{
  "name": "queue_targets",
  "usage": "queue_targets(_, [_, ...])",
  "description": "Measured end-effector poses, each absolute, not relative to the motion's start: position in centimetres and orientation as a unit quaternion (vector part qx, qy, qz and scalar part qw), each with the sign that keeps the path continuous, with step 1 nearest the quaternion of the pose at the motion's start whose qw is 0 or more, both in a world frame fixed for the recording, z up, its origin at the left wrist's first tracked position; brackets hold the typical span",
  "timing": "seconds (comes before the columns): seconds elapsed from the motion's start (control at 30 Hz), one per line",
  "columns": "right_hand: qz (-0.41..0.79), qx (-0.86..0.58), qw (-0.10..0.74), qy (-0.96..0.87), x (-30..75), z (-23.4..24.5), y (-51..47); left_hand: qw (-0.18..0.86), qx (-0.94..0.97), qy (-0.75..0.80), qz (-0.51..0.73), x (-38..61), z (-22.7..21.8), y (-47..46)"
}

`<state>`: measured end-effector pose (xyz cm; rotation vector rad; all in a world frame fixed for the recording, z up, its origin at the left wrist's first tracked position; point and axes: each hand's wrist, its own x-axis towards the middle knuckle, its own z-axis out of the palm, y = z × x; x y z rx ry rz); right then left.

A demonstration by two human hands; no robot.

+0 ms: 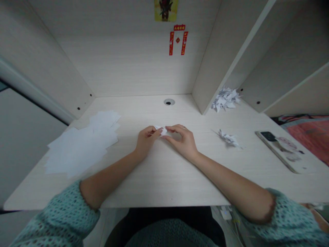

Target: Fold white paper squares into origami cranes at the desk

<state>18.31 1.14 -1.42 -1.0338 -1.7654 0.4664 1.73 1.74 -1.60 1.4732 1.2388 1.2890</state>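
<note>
Here, the left hand (147,141) and right hand (183,140) both pinch one small white paper (164,131) between them. Left of this grip lies one spread of sheets (83,145); right, one paper cluster (228,138), one paper heap (226,99) farther back, and, farthest right, one phone (284,151).

— What do you see of the paper (164,131)?

— It's a small white piece with angular edges, a pale face turned up toward you.

— Can you make out its shape?

— It looks folded, but your fingers cover much of it, so you won't get the full outline from here.

— And how do you have it?

— Your left hand (145,140) pinches one side, thumb on top; your right hand (183,139) has its thumb and forefinger on the other side. You have it low over the middle of the desk (169,185).
</note>
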Motion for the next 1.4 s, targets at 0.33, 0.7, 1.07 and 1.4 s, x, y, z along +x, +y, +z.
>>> queue_targets(0.33, [0.082, -0.437, 0.48, -0.756, 18.57, -1.91, 1.31, 0.386, 0.59, 0.505, 0.498, 2.08, -0.86, 1.39])
queue_targets(0.7, [0.175, -0.418, 0.529, -0.717, 18.46, -1.61, 1.39, 0.445, 0.574, 0.476, 0.496, 1.95, -1.49, 1.73])
queue_targets(1.07, [0.157, -0.43, 0.526, -0.717, 18.56, -1.25, 1.24, 0.454, 0.566, 0.482, 0.491, 1.96, -1.57, 1.72])
queue_targets(1.4, [0.199, -0.433, 0.513, -0.714, 18.44, -1.15, 1.36, 0.456, 0.569, 0.466, 0.502, 2.23, -0.8, 1.47])
